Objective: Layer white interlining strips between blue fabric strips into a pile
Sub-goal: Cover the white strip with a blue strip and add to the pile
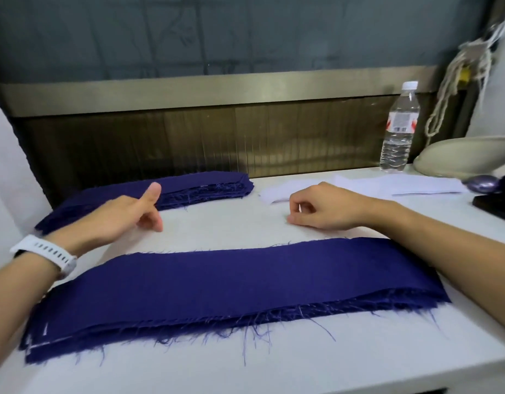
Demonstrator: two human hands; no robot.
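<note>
Nearest: layered pile (231,282) of blue strips along the near edge of the white table (240,223). Far left, blue strip stack (208,185). Left hand (123,217) loose, thumb up, empty. Right hand (316,209) curled; can't tell if it pinches anything. Far right, white interlining strips (402,184).

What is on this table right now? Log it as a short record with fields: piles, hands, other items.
near pile: blue fabric strips, frayed edges, blue layer on top
far stack: blue strips, back left
interlining: white strips, lying flat, back right
left hand: open, holds nothing, beside far stack
right hand: fingers curled, nothing visible in them, near interlining
other: water bottle upright, back right; white watch on left wrist
</note>
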